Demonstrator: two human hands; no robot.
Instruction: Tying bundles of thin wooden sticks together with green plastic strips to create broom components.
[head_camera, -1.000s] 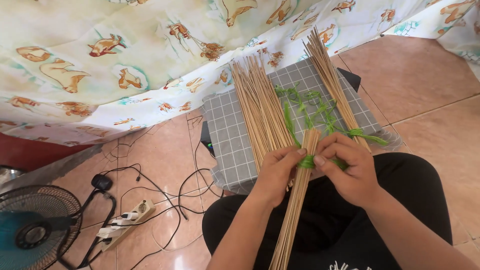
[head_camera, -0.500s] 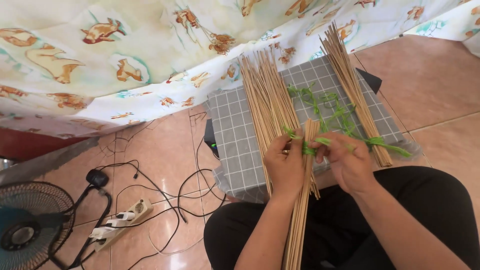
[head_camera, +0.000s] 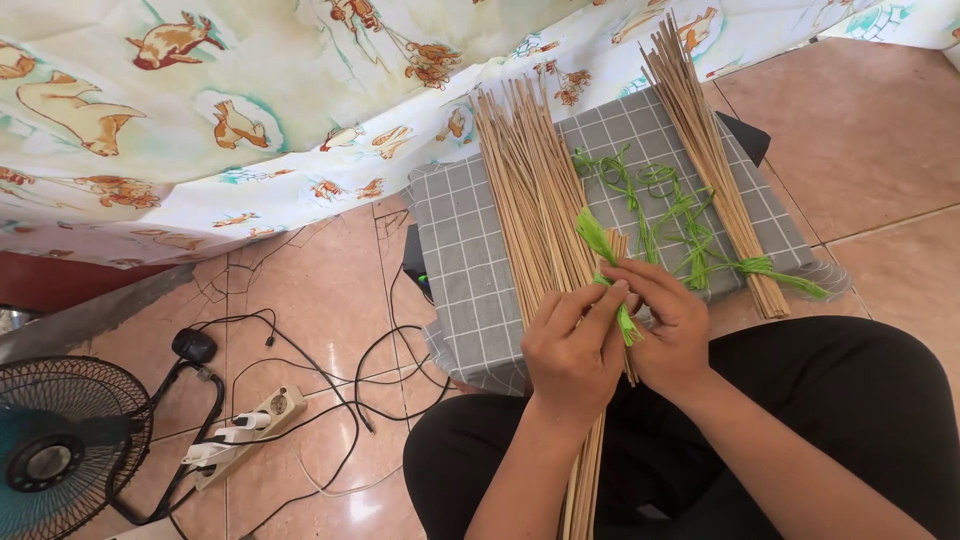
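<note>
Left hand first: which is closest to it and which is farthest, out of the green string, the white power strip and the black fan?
From the left hand, in the head view:
1. Green plastic string, pinched at the fingers, just above the hand.
2. White power strip, on the tiled floor to the left.
3. Black electric fan, at the far left edge, beyond the strip.

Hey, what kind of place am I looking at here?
Probably a room in a home, with craft work done on the floor: terracotta floor tiles, a printed bedsheet, a floor fan and a power strip.
</note>
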